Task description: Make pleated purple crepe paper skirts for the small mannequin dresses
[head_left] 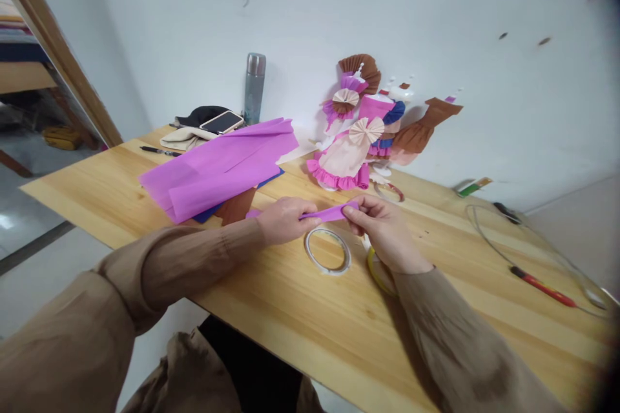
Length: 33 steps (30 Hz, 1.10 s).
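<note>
A narrow strip of purple crepe paper (329, 213) is stretched between my two hands above the table. My left hand (285, 221) is closed round its left part, and a short end pokes out behind the wrist. With thumb and fingers, my right hand (380, 226) pinches the right end. Just below the strip lies a white-rimmed tape roll (349, 259). A yellow tape roll (374, 266) is partly hidden under my right hand and wrist. Larger purple crepe sheets (223, 164) lie to the left, over blue and brown (237, 206) paper.
Small mannequins in paper dresses (343, 155) stand against the wall at the back. A grey thermos (254, 89), a phone (221, 122) and a black pen (159, 151) are at the back left. On the right lies a red-handled tool (545, 287) with a cable.
</note>
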### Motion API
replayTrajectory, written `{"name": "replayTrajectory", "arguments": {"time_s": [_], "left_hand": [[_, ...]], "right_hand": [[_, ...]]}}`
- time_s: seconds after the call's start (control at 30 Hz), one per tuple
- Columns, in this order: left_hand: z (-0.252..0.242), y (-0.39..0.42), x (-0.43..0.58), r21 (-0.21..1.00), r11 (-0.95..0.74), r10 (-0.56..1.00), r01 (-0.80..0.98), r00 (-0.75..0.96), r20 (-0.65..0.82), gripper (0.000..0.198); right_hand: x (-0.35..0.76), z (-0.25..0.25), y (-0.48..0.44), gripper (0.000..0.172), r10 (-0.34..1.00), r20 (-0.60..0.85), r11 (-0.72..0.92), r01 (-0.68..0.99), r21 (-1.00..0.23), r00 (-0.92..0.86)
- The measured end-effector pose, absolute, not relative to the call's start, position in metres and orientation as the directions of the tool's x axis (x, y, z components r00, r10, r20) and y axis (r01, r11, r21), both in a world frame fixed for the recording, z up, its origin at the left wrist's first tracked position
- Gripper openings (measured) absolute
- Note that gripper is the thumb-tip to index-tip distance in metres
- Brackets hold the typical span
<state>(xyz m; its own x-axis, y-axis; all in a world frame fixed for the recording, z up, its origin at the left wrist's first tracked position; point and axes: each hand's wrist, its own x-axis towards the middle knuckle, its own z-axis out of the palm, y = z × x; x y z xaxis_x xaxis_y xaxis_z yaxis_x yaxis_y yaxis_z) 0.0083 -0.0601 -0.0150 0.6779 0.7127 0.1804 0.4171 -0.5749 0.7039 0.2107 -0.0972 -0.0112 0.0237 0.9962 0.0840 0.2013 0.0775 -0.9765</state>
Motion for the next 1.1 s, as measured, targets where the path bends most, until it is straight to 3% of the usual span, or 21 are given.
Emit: {"name": "replayTrajectory", "arguments": {"time_s": [0.27,0.4,0.63,0.8,0.97,1.1], "left_hand": [[-0.003,-0.064,0.008,0.761,-0.478,0.71,0.438,0.703,0.041,0.031],[-0.004,-0.065,0.009,0.782,-0.461,0.761,0.419,0.64,0.106,0.016],[-0.015,-0.056,0.008,0.83,-0.448,0.753,0.334,0.641,0.148,0.015],[-0.01,-0.057,0.007,0.765,-0.499,0.769,0.406,0.615,0.176,0.021],[-0.007,-0.055,0.005,0.594,-0.581,0.798,0.556,0.534,0.281,0.028],[-0.009,-0.05,0.004,0.504,-0.646,0.76,0.573,0.544,0.355,0.03]], "right_hand": [[0.213,-0.013,-0.093,0.039,0.997,0.076,0.074,0.18,-0.981,0.004],[0.213,-0.012,-0.093,0.039,0.996,0.089,0.085,0.13,-0.988,0.023],[0.214,-0.011,-0.093,0.04,0.997,0.077,0.074,0.09,-0.993,0.024],[0.218,-0.009,-0.093,0.04,0.988,0.127,0.118,0.098,-0.988,0.089],[0.222,-0.009,-0.09,0.04,0.979,0.148,0.129,0.136,-0.982,0.139],[0.223,-0.011,-0.089,0.038,0.975,0.146,0.123,0.14,-0.982,0.168]]}}
